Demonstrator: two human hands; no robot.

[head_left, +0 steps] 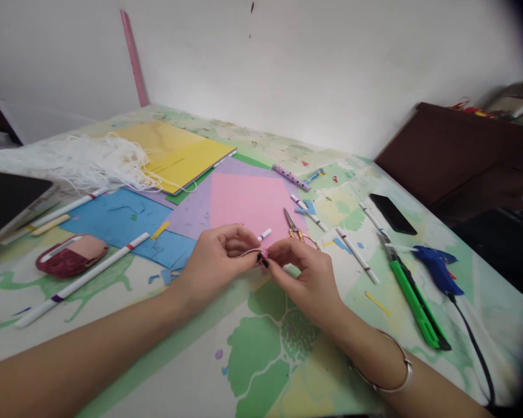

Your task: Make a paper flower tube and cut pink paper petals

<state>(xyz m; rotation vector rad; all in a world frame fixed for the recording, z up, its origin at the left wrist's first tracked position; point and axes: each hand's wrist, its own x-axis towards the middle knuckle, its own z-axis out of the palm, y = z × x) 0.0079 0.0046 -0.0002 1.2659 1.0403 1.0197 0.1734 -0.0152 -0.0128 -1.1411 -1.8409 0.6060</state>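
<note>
My left hand (218, 255) and my right hand (305, 276) meet fingertip to fingertip over the near edge of the pink sheet (253, 197). A short piece of white string (249, 251) curves out from my left thumb and fingers, which are pinched together. Pressed between my right thumb and fingers is a small pink piece (265, 253), mostly hidden by the fingertips. Just behind the hands lies a white marker (265, 234), partly covered. Small gold-handled scissors (297, 225) rest on the pink sheet beyond my right hand.
Left are tangled white string (78, 162), a yellow pad (187, 152), blue paper (113, 223) and a maroon-and-pink case (72, 255). Right are a green cutter (414, 299), a blue glue gun (438, 270) with its cord, and a black phone (392, 213). Markers and paper scraps lie scattered.
</note>
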